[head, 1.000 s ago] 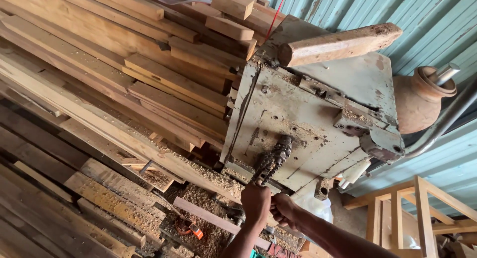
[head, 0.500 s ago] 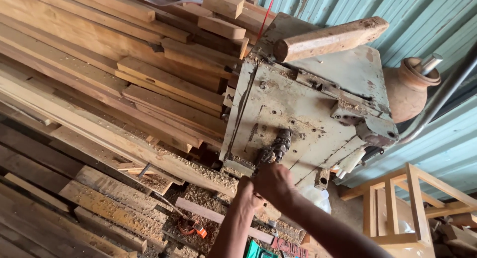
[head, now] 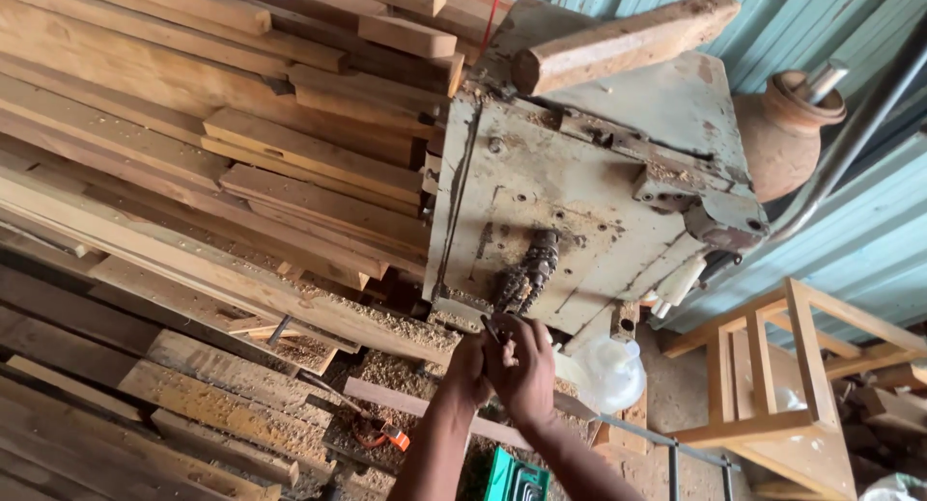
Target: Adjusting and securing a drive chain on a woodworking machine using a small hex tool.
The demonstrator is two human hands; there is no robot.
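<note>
Woodworking machine point(head: 579, 202), pale and dusty, stands at centre, stacked planks point(head: 193, 173) to its left and a clay pot point(head: 787, 134) far right. Since a second ago both hands have risen to its lower edge, just under the dark chain point(head: 526, 269). Left hand point(head: 463, 371) and right hand point(head: 521, 366) press together, fingers curled round something small and dark; what it is, I cannot tell.

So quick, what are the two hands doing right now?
Left hand: curled shut at the bottom edge of the grey machine; what it grips cannot be told.
Right hand: closed on a small dark piece just below the chain.
</note>
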